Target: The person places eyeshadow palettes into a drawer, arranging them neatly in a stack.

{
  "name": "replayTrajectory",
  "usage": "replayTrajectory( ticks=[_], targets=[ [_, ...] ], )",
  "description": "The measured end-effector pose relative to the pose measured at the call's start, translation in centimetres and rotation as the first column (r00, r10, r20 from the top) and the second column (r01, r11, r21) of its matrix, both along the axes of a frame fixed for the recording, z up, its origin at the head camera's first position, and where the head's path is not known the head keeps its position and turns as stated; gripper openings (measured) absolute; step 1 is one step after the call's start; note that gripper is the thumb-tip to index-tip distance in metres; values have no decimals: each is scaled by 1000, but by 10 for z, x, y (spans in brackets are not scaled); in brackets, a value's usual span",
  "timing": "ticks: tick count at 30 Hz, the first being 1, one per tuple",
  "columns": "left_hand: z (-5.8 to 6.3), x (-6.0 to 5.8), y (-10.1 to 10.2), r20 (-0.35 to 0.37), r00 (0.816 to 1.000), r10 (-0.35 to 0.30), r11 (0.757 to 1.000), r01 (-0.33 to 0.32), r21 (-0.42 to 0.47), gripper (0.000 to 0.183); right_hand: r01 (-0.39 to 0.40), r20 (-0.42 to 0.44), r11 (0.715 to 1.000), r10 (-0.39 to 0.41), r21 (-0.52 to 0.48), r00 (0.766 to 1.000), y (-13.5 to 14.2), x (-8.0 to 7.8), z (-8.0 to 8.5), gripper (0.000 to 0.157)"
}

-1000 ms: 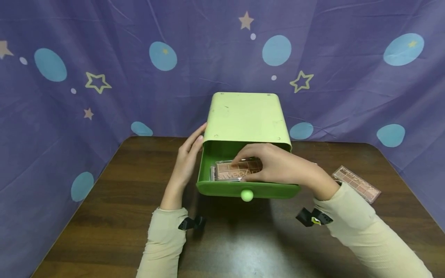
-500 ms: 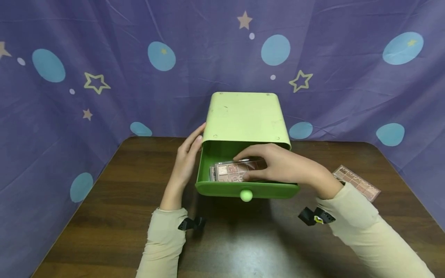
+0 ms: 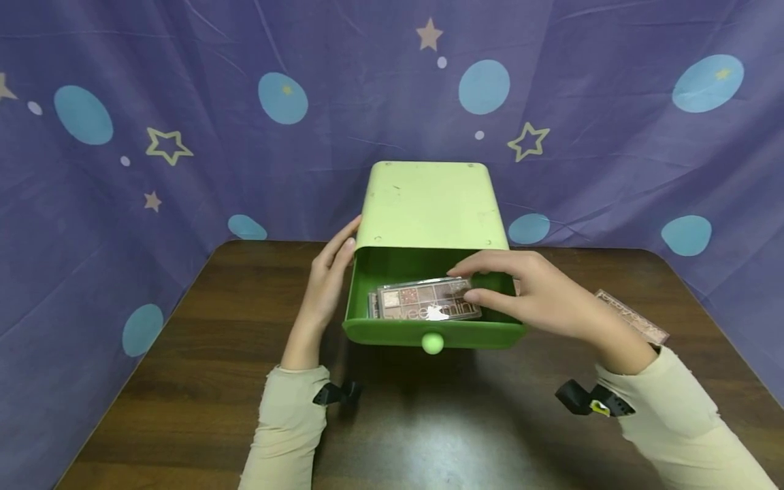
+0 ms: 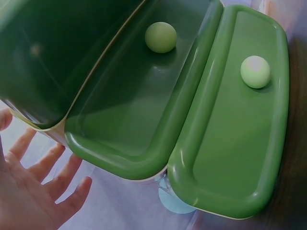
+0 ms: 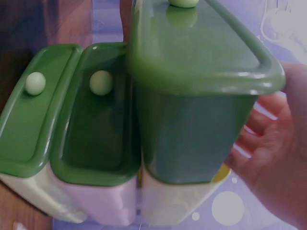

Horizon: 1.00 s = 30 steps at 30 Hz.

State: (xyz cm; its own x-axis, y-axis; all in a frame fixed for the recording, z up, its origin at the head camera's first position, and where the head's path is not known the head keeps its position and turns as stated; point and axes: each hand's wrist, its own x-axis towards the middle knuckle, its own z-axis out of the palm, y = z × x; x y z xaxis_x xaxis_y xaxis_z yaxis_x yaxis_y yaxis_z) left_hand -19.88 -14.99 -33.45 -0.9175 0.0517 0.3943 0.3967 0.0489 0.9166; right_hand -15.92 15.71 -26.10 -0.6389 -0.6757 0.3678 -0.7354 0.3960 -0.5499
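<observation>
A pale green drawer cabinet [image 3: 435, 204] stands on the table with its top drawer [image 3: 392, 333] pulled out. Inside that drawer lies an eyeshadow palette [image 3: 407, 299] with a clear lid, on top of another similar flat case [image 3: 372, 306] whose left end peeks out. My right hand [image 3: 539, 289] is over the drawer's right side, thumb and index finger spread at the palette's right end. In the right wrist view its fingers reach behind the drawer wall. My left hand [image 3: 324, 279] rests along the cabinet's left side, fingers extended; the left wrist view shows them spread.
Another palette [image 3: 633, 316] lies on the wooden table [image 3: 202, 381] to the right, partly covered by my right forearm. Below the pulled drawer are two closed drawers with round knobs, the middle one [image 4: 124, 110] and the bottom one [image 4: 230, 143]. A purple curtain [image 3: 343, 82] hangs behind.
My right hand has loosened from the palette and drawn back to the right, leaving it in the drawer. The left hand stays in place on the cabinet.
</observation>
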Motion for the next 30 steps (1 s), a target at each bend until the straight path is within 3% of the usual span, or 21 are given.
replayTrajectory(
  ticks=[6, 12, 17, 30],
  targets=[
    [1, 1, -1, 3, 1000, 0, 1000, 0, 0, 43, -7, -85, 988, -6, -157, 996, 21, 8, -10, 36],
    [1, 0, -1, 4, 1000, 2, 1000, -2, -3, 43, 45, -83, 965, -69, -260, 994, 46, 13, -28, 43],
    [0, 0, -1, 9, 1000, 2, 1000, -2, -6, 43, 96, -96, 932, -137, -348, 986, 63, 14, -42, 41],
    [0, 0, -1, 8, 1000, -3, 1000, 3, -8, 43, 337, 65, 902, -332, -271, 941, 103, 14, -71, 31]
  ],
)
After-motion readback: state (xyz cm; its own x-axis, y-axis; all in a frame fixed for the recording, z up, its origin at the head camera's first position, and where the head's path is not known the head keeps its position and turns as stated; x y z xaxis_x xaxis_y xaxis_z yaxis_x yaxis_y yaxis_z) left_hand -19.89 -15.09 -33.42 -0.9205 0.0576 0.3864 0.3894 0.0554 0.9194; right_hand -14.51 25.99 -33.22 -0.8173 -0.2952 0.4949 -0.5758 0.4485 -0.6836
